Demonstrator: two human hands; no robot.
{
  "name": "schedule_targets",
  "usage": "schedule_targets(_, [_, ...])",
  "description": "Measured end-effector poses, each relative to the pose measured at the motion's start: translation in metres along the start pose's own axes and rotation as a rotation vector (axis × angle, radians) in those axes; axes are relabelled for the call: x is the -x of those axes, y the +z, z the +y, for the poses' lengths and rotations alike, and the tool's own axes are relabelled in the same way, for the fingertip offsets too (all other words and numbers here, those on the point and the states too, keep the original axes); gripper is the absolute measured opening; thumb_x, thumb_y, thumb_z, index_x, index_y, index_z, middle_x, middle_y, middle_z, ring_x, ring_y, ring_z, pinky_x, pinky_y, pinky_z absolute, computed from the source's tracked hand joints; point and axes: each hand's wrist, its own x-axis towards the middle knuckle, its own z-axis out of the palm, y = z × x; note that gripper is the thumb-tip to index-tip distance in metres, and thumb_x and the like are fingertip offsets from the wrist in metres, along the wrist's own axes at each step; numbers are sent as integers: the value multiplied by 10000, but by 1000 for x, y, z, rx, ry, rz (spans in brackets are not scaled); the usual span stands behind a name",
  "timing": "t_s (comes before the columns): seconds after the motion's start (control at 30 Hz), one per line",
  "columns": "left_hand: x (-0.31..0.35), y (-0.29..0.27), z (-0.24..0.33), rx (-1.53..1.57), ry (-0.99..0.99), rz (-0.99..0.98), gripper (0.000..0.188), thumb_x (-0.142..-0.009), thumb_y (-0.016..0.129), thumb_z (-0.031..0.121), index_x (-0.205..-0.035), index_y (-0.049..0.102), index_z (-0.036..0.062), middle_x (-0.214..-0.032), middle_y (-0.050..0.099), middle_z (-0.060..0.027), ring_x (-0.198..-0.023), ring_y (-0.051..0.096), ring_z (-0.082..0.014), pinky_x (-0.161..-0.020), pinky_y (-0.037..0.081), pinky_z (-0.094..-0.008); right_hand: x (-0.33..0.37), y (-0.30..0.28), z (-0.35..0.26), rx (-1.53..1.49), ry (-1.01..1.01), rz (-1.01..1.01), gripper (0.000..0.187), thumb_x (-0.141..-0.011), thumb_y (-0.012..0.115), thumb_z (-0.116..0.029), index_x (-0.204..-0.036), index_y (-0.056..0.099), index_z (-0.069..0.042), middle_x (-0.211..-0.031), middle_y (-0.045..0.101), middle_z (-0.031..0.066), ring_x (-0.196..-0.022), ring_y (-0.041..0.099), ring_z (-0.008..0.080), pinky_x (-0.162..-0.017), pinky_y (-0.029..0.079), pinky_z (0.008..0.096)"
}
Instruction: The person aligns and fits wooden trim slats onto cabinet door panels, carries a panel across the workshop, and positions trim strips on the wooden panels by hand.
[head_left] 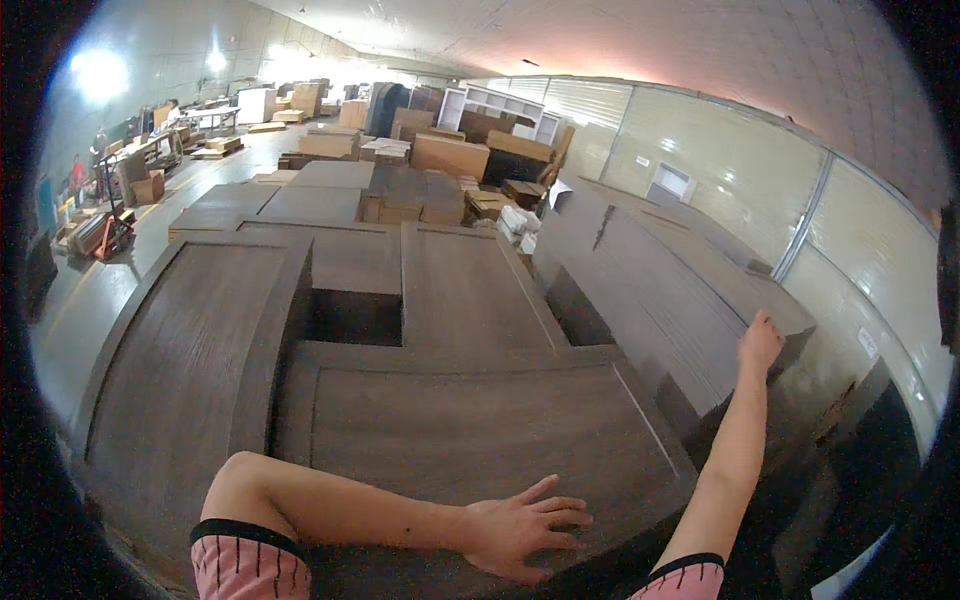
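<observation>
Brown panel (470,415) lies lengthwise left-right, left hand (525,530) released at its near edge; right hand's grip (762,342), I cannot tell. Stacked boards (640,275) flank a pale wall (740,140).

Pale walls (730,150) and grey floor (152,238) catch bright light (99,75).

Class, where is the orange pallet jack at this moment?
The orange pallet jack is at the left of the head view, beside brown boards, beyond the long framed panel.

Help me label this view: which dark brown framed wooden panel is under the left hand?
The dark brown rectangular wooden panel at front centre, lying crosswise; the bare left hand spreads over this one alone.
</observation>
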Motion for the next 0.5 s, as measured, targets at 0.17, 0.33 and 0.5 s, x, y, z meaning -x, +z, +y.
schedule_targets(0.17, [-2,17,-8,57,37,174,555,-924,593,422,-1359,584,79,-1535,405,-179,-1501,270,-331,-1214,96,-670,29,-25,3,67,-177,214,414,-809,790,-179,-1187,622,-158,-1084,696,37,-1093,650,245,-955,438,442])
schedule_targets(0.33, [-1,19,-8,37,18,156,552,-919,596,435,-1349,590,89,-1528,417,-173,-1499,278,-319,-1221,82,-662,130,-136,-8,-481,-529,321,334,-802,767,-221,-1120,678,-165,-1125,700,50,-1093,637,266,-1015,403,444])
schedule_targets(0.5, [1,28,-8,39,27,223,540,-907,605,430,-1327,601,90,-1516,429,-167,-1492,288,-316,-1222,73,-662,213,-175,38,-567,-540,501,296,-810,762,-279,-1063,701,-137,-1105,725,55,-1094,655,277,-969,442,462])
